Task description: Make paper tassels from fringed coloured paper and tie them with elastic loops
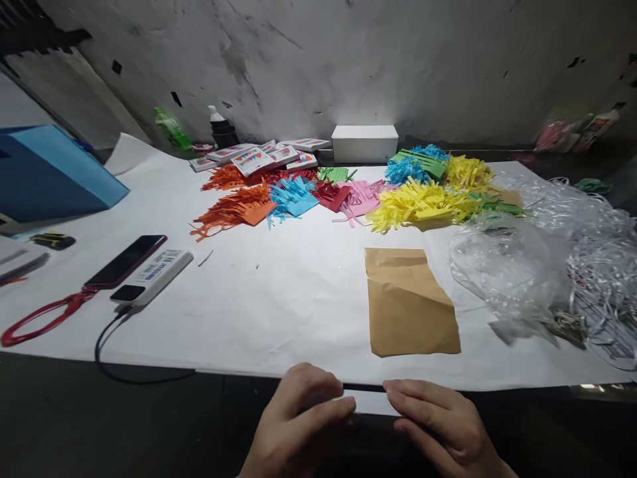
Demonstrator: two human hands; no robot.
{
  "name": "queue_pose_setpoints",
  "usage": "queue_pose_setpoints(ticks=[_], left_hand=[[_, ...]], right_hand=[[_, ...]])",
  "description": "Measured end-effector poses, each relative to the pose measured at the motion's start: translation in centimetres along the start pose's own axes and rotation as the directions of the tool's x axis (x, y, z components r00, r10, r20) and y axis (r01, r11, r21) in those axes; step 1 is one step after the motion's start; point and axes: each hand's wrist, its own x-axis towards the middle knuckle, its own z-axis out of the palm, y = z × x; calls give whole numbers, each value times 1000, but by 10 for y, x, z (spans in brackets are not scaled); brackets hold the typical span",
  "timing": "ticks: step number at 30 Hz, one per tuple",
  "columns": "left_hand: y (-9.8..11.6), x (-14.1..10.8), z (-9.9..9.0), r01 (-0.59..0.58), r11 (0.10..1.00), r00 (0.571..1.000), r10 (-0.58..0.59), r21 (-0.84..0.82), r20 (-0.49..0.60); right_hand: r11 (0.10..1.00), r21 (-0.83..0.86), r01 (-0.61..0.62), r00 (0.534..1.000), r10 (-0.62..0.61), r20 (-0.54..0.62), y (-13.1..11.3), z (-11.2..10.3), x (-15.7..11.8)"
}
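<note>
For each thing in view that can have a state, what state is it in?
Phone: screen dark
White device: cable plugged in
Brown paper: lying flat, creased
Fringed paper: cut into strips, heaped
Clear plastic bag: crumpled
White box: looks closed
Printed packs: overlapping in a pile
White piece: between left hand and right hand; grip unclear

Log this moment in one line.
left hand: at white piece; right hand: at its other end; brown paper: on table; colored fringes: beyond it
</note>
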Motion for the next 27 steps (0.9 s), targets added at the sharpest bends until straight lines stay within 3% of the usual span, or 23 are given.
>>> queue_pose_setpoints(ticks=[2, 4, 9, 14, 18, 20, 22, 25, 27], left_hand=[[-1, -2, -1, 71, 982, 997, -65, -177, 44], [1, -1, -2, 97, 964, 995, -90, -249, 41], [4, 6, 1, 175, 956, 984, -177, -234, 12], [-1, 3, 6, 142, 960, 990, -143, -242, 15], [-2, 3, 6, 198, 939, 979, -202, -280, 16], [-4, 7, -5, 234, 927, 965, -258, -294, -47], [-11, 14, -25, 279, 923, 935, -324, -266, -144], [-28, 32, -58, 311, 929, 918, -348, -199, -192], [-38, 47, -68, 309, 936, 944, -324, -171, -68]], right_hand=[[1000, 23, -2, 1000, 2, -15, 0, 4, -1], [999, 32, -5, 999, 6, -40, -2, 7, 2], [998, -24, 53, 994, -55, -97, -7, 13, 15], [998, 12, 61, 996, -60, -66, -9, 24, 18], [995, 81, 52, 999, -51, -8, -2, 12, 23], [992, 124, -32, 999, 35, -17, 11, -5, 27], [980, 52, -193, 969, 199, -143, 35, -26, 32], [860, -173, -480, 844, 398, -358, 76, -50, 37], [774, -181, -607, 774, 523, -358, 96, -54, 39]])
